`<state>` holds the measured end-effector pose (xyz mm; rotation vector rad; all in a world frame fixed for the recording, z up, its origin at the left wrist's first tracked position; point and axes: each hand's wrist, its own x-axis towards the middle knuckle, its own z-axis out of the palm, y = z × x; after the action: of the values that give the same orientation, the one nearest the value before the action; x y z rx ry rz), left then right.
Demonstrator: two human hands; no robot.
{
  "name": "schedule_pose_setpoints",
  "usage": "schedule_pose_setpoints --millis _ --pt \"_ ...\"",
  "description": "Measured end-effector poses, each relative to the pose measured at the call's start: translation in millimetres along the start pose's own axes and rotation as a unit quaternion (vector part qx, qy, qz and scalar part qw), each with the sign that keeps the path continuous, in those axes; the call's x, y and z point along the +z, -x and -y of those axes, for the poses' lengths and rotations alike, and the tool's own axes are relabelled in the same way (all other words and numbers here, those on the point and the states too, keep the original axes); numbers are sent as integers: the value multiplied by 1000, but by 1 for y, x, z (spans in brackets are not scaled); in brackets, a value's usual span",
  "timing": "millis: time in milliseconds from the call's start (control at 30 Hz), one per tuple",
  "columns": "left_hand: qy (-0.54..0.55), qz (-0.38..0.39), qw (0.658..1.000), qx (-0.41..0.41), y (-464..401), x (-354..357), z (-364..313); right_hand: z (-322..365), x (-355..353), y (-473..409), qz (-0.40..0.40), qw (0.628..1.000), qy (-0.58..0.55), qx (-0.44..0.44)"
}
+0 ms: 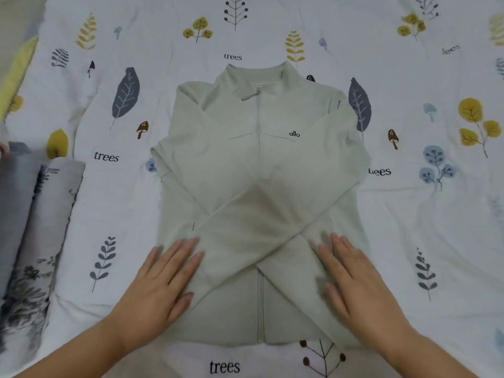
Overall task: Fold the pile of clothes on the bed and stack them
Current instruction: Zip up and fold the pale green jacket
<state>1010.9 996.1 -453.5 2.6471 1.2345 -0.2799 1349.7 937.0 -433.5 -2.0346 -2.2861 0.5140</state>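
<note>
A pale green zip jacket (259, 165) lies flat, front up, on the bed sheet (425, 219), collar away from the person, its two sleeves folded inward and crossing over the body. The left hand (161, 282) lies flat with straight fingers on the end of one sleeve at the jacket's lower left edge, gripping nothing. The right hand (354, 282) presses flat, fingers straight, on the other sleeve end at the lower right. Well beyond the left hand's outer side lies a grey floral-print fabric (35, 241).
</note>
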Motion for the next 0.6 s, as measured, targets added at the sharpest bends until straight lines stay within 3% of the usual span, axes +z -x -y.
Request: schedule_pose_setpoints --millis 100,167,267,467,600 --pt "3 12 997 71 28 5 4 -18 4 45 33 996 39 -79" --pt "-14 51 992 116 42 10 7 -27 12 64 66 991 79 -87" --pt "-49 105 987 113 46 14 7 -32 27 76 35 992 99 -76" --pt "-43 31 995 90 45 16 4 -37 38 59 -24 985 145 -85" --pt "-27 30 994 97 44 8 7 -39 32 54 -23 981 165 -103"
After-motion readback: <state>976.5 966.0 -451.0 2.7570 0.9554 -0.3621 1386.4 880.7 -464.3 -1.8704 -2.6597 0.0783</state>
